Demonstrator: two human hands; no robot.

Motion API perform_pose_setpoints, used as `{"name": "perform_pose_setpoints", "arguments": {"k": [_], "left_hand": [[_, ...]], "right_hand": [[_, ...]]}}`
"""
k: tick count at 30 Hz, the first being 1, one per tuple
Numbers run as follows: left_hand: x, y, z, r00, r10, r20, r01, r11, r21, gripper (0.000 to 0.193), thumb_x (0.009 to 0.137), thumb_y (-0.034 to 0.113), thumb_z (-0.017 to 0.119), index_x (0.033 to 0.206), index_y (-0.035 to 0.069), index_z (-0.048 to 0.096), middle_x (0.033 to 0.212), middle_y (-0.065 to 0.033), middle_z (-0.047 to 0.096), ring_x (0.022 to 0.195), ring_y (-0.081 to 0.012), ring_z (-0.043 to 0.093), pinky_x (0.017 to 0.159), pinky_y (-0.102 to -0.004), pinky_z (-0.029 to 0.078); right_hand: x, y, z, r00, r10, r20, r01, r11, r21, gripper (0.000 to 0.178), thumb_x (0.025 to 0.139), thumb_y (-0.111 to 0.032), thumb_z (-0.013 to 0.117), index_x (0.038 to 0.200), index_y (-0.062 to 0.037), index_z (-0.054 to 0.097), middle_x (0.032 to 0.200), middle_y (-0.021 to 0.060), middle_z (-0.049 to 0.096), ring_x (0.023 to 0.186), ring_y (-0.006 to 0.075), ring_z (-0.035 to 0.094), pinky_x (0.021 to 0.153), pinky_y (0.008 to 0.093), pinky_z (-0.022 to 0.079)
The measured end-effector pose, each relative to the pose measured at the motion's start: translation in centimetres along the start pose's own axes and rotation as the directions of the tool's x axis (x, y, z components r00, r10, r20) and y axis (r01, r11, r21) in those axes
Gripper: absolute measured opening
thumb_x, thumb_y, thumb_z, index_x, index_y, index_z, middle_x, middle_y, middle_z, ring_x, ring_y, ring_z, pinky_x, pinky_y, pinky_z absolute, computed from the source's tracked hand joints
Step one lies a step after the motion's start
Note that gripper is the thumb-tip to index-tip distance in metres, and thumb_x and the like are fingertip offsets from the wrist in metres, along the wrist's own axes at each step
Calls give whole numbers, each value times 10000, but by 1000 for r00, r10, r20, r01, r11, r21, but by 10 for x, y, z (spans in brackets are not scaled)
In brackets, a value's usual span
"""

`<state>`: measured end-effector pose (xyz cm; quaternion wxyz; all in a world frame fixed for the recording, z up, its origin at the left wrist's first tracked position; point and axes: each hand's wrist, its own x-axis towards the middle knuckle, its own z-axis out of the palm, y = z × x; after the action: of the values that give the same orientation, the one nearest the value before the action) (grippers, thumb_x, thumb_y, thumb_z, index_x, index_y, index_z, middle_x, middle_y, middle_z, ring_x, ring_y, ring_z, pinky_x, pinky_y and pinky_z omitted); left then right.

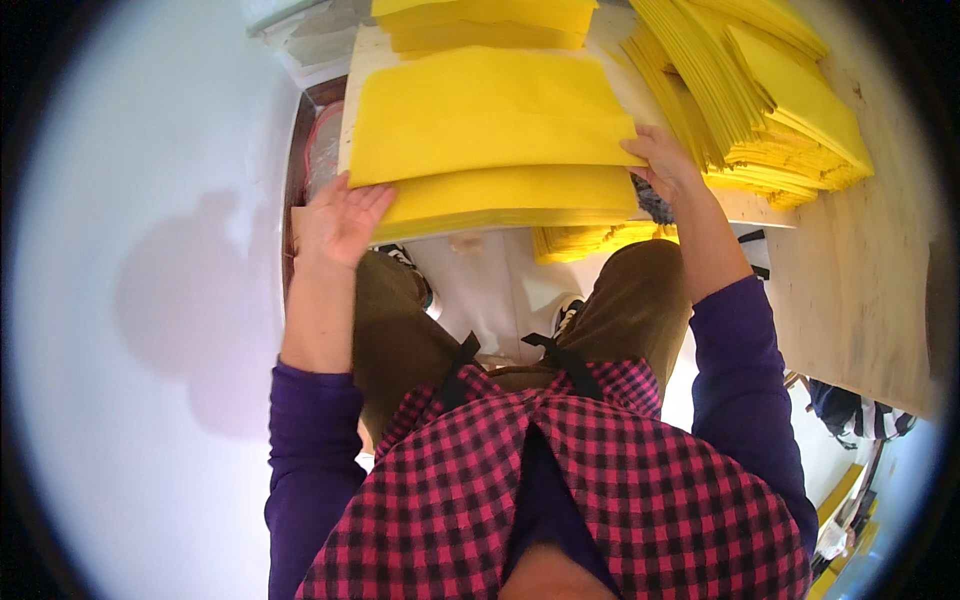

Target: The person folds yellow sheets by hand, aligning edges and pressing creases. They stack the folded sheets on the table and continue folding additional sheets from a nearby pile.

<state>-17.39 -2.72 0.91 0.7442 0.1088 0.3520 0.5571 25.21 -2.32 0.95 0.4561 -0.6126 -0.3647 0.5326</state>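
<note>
A yellow folded fabric sheet (490,115) lies in front of me, its near edge overlapping a lower yellow stack (510,197). My left hand (345,218) is at the sheet's near left corner, palm partly showing and fingers stretched out against the yellow layers. At the right edge, my right hand (662,165) pinches the sheet's corner between thumb and fingers. The undersides of both corners are hidden.
Beyond the sheet lies another yellow pile (485,25). Tall leaning yellow stacks (740,90) stand on the wooden table (850,260) at right. More yellow pieces (595,240) sit lower down, near my knees. A white wall (130,300) rises close on the left.
</note>
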Motion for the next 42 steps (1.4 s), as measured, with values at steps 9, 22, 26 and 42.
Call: {"name": "perform_pose_setpoints", "arguments": {"k": [9,22,26,42], "left_hand": [[64,63,-12,989,-135,67,100,920,378,334,913,156,517,1187,-32,481,1126,-173,579,1000,-273,589,851,-371,515],[140,65,35,991,-8,135,-79,777,624,308,857,45,584,1156,-3,531,1101,-104,614,1000,-207,599,903,-317,464],[148,67,35,984,-95,151,-33,739,673,342,852,59,606,1180,15,519,1095,-98,624,972,-195,621,859,-324,506],[132,56,19,910,286,301,-415,601,683,271,792,-14,655,1060,-9,614,1022,-87,655,919,-161,621,823,-272,475]], "right_hand": [[34,-17,-20,993,52,109,-49,998,-26,303,888,-218,598,1125,-36,549,1010,37,621,908,125,599,737,268,512],[93,-35,-3,995,-99,-1,99,994,-45,558,815,-133,695,1259,61,420,982,85,622,860,145,618,716,237,515],[92,-45,-2,992,-28,123,42,993,-115,420,828,-132,678,1171,46,515,990,82,629,886,150,621,768,253,522],[92,-28,-4,956,-285,70,293,919,-263,235,822,-89,682,1048,-40,644,985,40,658,916,127,609,836,266,470]]}}
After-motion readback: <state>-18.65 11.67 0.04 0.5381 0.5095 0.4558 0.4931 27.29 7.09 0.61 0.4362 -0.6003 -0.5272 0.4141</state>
